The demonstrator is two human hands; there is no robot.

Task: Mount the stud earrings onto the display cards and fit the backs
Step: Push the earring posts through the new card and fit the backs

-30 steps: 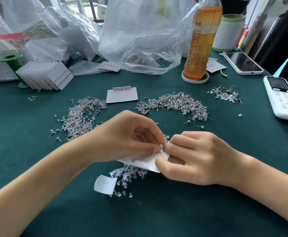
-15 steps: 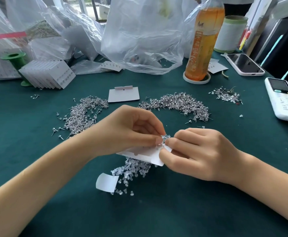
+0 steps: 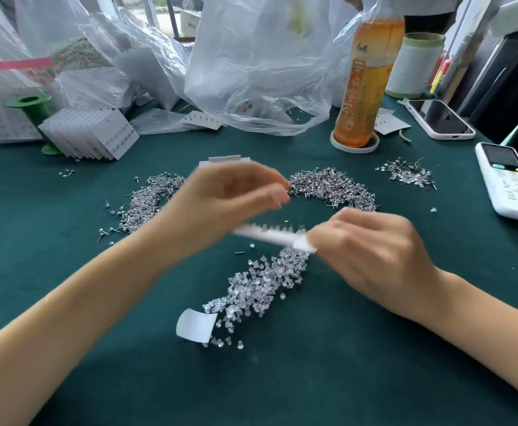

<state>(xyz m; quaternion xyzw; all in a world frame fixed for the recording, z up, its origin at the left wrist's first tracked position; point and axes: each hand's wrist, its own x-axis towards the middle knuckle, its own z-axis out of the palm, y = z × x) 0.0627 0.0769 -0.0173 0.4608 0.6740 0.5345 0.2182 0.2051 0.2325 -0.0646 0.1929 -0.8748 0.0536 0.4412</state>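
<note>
My right hand [image 3: 368, 250] pinches the right end of a white display card [image 3: 270, 236], seen almost edge-on, with a row of studs and backs standing along it. My left hand [image 3: 230, 204] is off the card, blurred, with loosely curled fingers near the right pile of silver stud earrings [image 3: 334, 189]; nothing shows between its fingers. A second stud pile [image 3: 147, 204] lies to the left. Clear plastic backs [image 3: 260, 284] are heaped under the card. A blank card [image 3: 224, 159] lies behind my left hand.
A stack of filled cards [image 3: 92, 136] leans at the back left by a green spool [image 3: 33, 106]. Plastic bags [image 3: 251, 56], an orange drink bottle [image 3: 365, 87], a phone [image 3: 439, 118] and a white remote [image 3: 512, 182] line the back and right. A curled paper scrap [image 3: 194, 325] lies near me.
My left hand let go of the card and moved up and away toward the studs. My right hand keeps the card, now turned edge-on and shifted right, uncovering the pile of backs.
</note>
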